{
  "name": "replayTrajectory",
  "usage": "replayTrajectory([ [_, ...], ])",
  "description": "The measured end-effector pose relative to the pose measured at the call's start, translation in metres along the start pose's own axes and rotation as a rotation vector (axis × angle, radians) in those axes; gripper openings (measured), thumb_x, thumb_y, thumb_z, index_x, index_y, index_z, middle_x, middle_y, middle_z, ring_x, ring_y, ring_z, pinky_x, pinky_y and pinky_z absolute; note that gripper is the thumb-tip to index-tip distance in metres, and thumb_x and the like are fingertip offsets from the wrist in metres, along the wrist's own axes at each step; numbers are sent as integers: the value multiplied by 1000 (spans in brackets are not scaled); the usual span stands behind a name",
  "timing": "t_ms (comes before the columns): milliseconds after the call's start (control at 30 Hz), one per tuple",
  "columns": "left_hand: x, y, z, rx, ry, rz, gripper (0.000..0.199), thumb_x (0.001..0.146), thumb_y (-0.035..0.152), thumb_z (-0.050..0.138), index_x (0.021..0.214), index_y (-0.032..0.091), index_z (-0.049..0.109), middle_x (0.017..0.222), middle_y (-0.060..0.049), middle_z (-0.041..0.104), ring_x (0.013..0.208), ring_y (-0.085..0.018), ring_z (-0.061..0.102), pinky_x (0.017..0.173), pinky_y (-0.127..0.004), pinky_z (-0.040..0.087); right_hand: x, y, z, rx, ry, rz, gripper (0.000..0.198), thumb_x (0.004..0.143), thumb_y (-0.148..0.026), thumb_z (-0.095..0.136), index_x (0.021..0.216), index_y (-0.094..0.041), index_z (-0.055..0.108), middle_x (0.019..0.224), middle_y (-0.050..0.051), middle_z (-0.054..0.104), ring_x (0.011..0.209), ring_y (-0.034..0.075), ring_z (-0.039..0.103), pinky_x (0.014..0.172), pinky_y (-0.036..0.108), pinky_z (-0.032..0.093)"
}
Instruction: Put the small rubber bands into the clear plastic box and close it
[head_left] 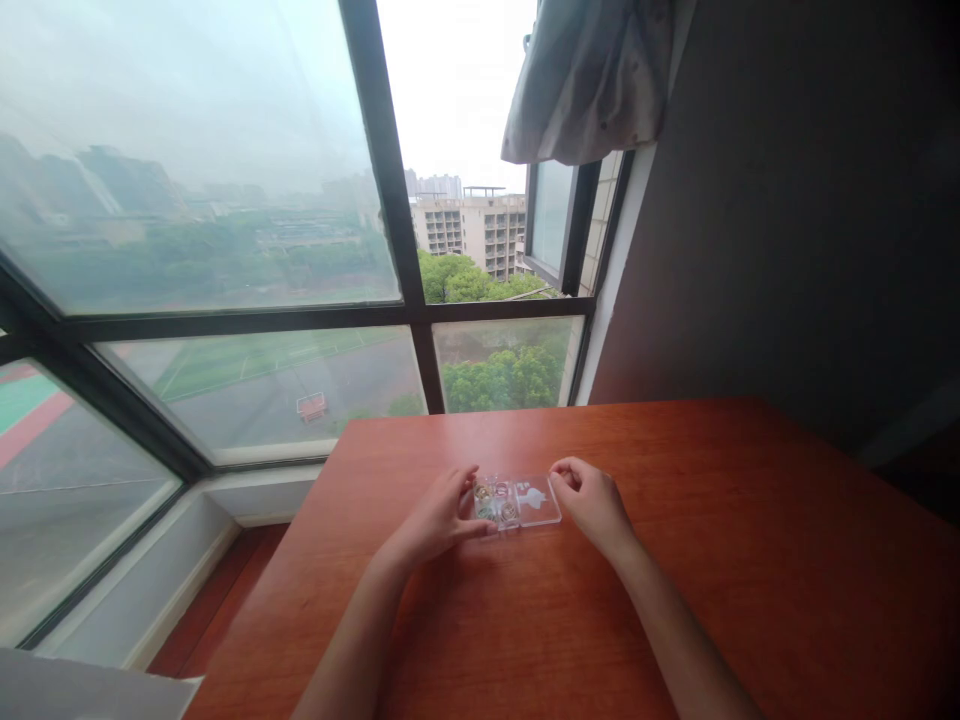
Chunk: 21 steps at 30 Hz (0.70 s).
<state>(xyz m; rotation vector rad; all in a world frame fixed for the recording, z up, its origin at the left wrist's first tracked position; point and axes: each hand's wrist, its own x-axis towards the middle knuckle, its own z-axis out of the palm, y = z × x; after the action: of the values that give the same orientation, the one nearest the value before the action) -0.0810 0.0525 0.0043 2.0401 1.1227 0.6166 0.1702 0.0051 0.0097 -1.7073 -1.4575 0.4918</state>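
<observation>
A small clear plastic box (496,503) lies on the table with its lid opened out flat to the right. Several compartments in it hold small coiled or ring-shaped items (509,513), too small to name. My left hand (444,508) spans the box's left end, thumb along the near edge and fingers at the far edge. The transparent lid (540,507) carries a whitish printed shape. At the lid's far right corner, my right hand (589,492) is closed, with thumb and forefinger pinching the edge.
The reddish-brown wooden table (720,560) stretches under both arms and far to the right. Behind it are dark-framed windows (416,310), one pane swung outward. A grey curtain (589,90) hangs above, and a dark wall (750,250) rises on the right.
</observation>
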Motion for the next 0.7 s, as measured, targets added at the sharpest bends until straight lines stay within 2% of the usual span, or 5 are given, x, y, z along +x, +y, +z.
replayTrajectory([
  [167, -1, 5, 2, 161, -32, 22, 93, 53, 36, 86, 136, 20, 47, 132, -14, 52, 121, -31, 49, 104, -42, 40, 6, 15, 8, -301, -32, 85, 17, 85, -28, 50, 87, -23, 66, 76, 1, 67, 70, 15, 58, 58, 23, 31],
  [433, 1, 6, 8, 266, 5, 61, 82, 57, 31, 82, 131, 23, 50, 126, -9, 57, 114, -28, 51, 98, -39, 42, -13, 12, 14, -510, -104, -6, 17, 90, -32, 49, 85, -23, 63, 85, 2, 63, 73, 14, 57, 56, 25, 27],
  [567, 2, 6, 10, 269, 18, 74, 76, 57, 30, 81, 128, 23, 52, 125, -8, 58, 113, -28, 52, 97, -38, 42, -13, 13, 18, -512, -71, -74, 15, 88, -29, 51, 84, -22, 63, 87, 4, 62, 82, 18, 58, 64, 25, 36],
  [700, 2, 3, 11, 270, 26, 82, 76, 57, 29, 81, 128, 23, 53, 127, -8, 57, 114, -27, 52, 98, -38, 42, -10, 19, 21, -349, -17, -112, 18, 86, -26, 52, 97, -20, 65, 95, 8, 64, 95, 22, 59, 80, 28, 43],
])
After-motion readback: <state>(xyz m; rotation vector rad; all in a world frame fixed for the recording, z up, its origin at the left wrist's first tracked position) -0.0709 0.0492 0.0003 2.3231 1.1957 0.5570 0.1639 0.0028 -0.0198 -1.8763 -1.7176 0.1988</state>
